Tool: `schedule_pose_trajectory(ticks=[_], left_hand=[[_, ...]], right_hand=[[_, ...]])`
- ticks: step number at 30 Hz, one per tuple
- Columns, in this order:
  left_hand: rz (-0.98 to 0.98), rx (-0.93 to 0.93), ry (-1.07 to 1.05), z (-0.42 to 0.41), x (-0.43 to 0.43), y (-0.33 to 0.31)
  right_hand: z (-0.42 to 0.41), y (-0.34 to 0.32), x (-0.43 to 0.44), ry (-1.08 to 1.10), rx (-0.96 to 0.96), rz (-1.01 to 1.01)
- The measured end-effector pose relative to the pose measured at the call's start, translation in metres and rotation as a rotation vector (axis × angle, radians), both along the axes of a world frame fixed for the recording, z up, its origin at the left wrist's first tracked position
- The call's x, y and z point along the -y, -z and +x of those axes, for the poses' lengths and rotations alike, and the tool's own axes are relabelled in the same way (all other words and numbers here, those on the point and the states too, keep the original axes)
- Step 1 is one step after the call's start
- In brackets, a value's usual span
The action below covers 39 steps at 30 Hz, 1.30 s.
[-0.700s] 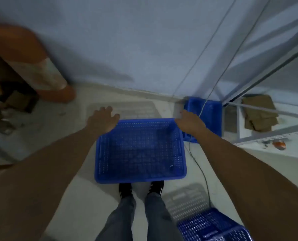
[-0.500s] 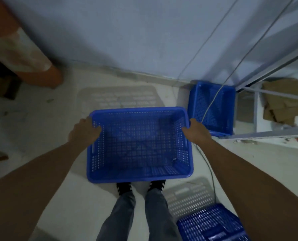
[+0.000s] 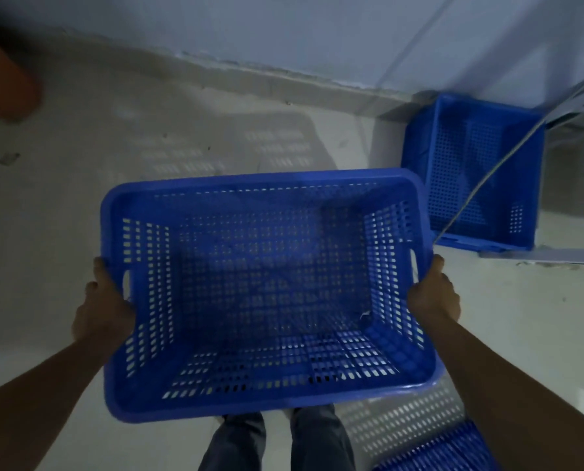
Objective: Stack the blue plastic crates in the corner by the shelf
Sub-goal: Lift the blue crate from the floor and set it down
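A large blue perforated crate [image 3: 270, 290] hangs in front of me above the floor, open side up and empty. My left hand [image 3: 102, 311] grips its left rim by the handle slot. My right hand [image 3: 433, 297] grips the right rim at the other slot. A second blue crate [image 3: 471, 171] sits on the floor in the corner at the far right, against the wall and beside the shelf frame [image 3: 556, 256]. A third blue crate [image 3: 443, 450] shows partly at the bottom right edge.
A thin cable [image 3: 488, 175] runs diagonally across the corner crate. An orange object [image 3: 5, 79] stands at the far left. The pale wall [image 3: 284, 28] runs along the back. My legs [image 3: 277, 440] are below the held crate.
Both hands closed on the crate's sides and lifted it off the floor toward me. The view tilted down and the corner crate now sits farther right.
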<state>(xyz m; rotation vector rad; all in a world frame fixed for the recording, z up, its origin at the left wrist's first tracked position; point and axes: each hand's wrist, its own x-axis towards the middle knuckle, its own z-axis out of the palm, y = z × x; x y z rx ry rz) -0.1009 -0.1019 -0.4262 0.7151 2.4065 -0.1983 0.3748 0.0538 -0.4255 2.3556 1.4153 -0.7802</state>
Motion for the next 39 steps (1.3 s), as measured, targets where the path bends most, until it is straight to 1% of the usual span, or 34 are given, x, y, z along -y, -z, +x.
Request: schedule_pose_trajectory(ticks=[2,4,8,16,21,25,31,39], left_hand=[[0.032,-0.022,0.060,-0.009,0.003,0.007],[0.032,-0.019,0.077,-0.018,0.000,0.005],[0.060,-0.011,0.087,-0.027,-0.022,-0.017],[0.150,-0.020,0.210,-0.069,-0.118,-0.088],[0.185,-0.051,0.287,-0.079,-0.191,-0.116],[0.231,-0.072,0.287,-0.079,-0.248,-0.109],[0.228,-0.077,0.329,-0.075,-0.311,-0.076],[0.164,-0.080,0.357,-0.085,-0.343,-0.025]], right_hand=[[0.001,0.003,0.001,-0.025,0.045,0.045],[0.000,0.000,-0.003,-0.025,0.057,0.054],[-0.006,-0.016,-0.014,-0.003,0.044,0.070],[-0.024,-0.086,-0.076,0.033,0.012,0.092],[-0.028,-0.108,-0.128,0.052,-0.046,0.110],[-0.027,-0.103,-0.178,0.082,-0.061,0.130],[-0.024,-0.073,-0.229,0.106,-0.098,0.114],[-0.028,-0.020,-0.234,0.158,-0.075,0.065]])
